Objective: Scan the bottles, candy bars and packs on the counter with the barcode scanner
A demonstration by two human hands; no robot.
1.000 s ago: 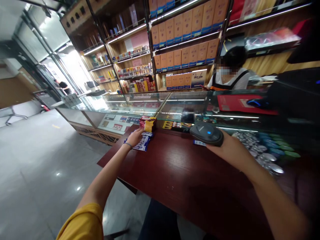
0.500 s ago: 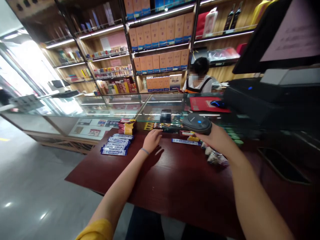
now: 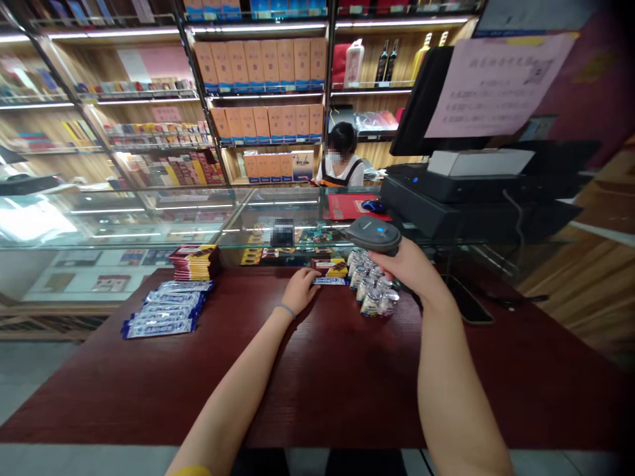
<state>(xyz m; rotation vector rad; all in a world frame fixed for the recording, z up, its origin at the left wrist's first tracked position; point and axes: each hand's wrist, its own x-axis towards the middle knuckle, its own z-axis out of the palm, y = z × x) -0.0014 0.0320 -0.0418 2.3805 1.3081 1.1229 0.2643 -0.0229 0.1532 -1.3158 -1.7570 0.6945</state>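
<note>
My left hand is at the left end of a blue-and-white snack packet lying on the counter, its thumb and fingers on either side of the end. Just behind that packet is a brown-and-yellow chocolate pack, close to the fingertips. My right hand is wrapped around a dark grey barcode scanner with a blue light, raised over several small silver-lidded containers. To the left, several blue-and-white packets lie overlapping in front of a stack of chocolate packs.
A glass display case borders the far side of the dark red counter. On the right are a monitor, a black machine and a phone. A person is behind the case, before shelves of boxes.
My view has swung to the right and levelled. My left hand has reached across to the blue-and-white packet's end. My right hand still holds the scanner.
</note>
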